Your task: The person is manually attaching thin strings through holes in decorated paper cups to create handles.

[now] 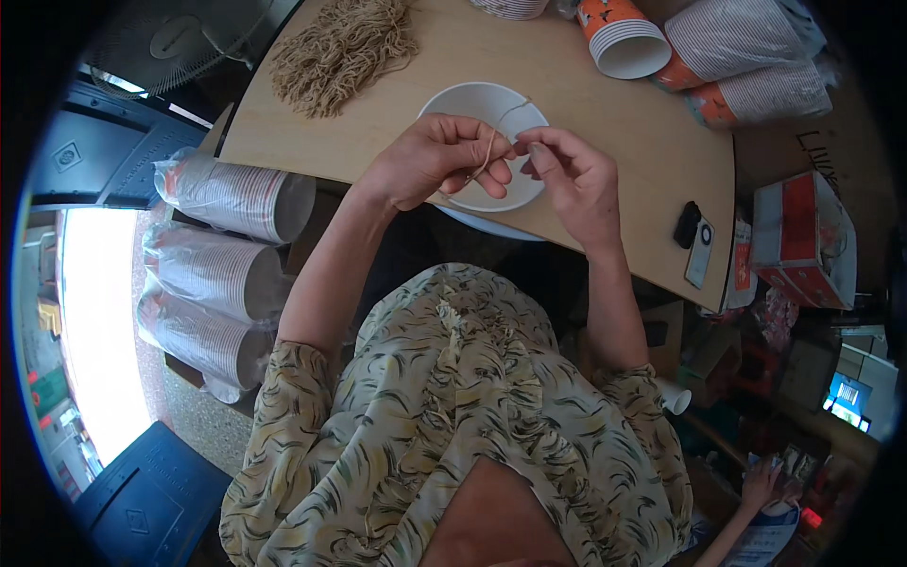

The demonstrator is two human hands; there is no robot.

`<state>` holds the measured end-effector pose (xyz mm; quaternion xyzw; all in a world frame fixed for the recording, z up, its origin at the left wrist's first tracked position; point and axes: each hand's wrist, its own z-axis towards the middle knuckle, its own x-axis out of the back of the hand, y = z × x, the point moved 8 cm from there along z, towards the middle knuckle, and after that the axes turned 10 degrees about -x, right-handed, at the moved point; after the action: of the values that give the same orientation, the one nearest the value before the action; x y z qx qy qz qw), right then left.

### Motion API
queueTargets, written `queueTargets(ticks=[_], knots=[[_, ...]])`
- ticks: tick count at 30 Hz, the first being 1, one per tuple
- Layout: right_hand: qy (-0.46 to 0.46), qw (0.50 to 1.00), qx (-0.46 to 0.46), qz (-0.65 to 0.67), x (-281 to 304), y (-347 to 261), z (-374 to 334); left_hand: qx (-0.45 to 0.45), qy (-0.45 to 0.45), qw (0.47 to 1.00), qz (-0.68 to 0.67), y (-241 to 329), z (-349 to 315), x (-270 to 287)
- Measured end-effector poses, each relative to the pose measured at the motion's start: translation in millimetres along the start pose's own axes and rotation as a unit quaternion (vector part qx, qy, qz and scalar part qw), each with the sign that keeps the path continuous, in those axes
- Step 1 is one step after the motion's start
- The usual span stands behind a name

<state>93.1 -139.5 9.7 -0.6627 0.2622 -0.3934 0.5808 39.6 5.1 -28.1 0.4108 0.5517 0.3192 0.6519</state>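
Observation:
A thin tan string (pixel 491 144) runs across the fingers of my left hand (pixel 420 165), which is closed on it; one end sticks up to the right. My right hand (pixel 581 189) is closed in a pinch, its fingertips close to those of my left hand. What lies in the right pinch is too small to make out. Below both hands a white bowl-like container (pixel 465 97) sits at the table's near edge, its inside partly hidden by my hands. Farther left on the table lies a heap of tan strings (pixel 345 52).
Stacked paper buckets (pixel 628 47) lie at the table's (pixel 652 180) far right; more wrapped stacks (pixel 213 260) lie at left. A black object (pixel 688 225) and a silvery device (pixel 699 253) rest near the right edge. A fan (pixel 179 38) stands far left. Another person's hand (pixel 759 484) shows lower right.

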Motion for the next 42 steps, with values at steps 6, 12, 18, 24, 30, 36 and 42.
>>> queueTargets(ticks=[6, 12, 18, 24, 30, 36, 42], knots=[[-0.028, 0.994, 0.077, -0.073, -8, -23, -6, 0.012, 0.008, 0.999, 0.032, -3, -2, 0], [-0.015, 0.991, 0.109, -0.073, -8, -31, -5, 0.012, 0.023, 0.998, 0.051, 3, -2, -1], [0.058, 0.954, 0.230, -0.182, -11, -44, -12, 0.006, 0.046, 0.995, 0.091, 10, -8, -4], [0.050, 0.972, 0.174, -0.149, -12, -24, -9, -0.038, 0.080, 0.980, 0.180, -2, -22, -5], [0.102, 0.989, 0.019, 0.102, 18, 23, 11, -0.038, 0.062, 0.970, 0.232, 0, -10, -8], [0.155, 0.973, 0.089, 0.144, 42, 2, 10, -0.025, 0.002, 0.976, 0.215, 5, 12, -3], [0.100, 0.987, 0.077, 0.100, 37, -10, 15, -0.041, 0.011, 0.978, 0.205, 16, 19, -8]])
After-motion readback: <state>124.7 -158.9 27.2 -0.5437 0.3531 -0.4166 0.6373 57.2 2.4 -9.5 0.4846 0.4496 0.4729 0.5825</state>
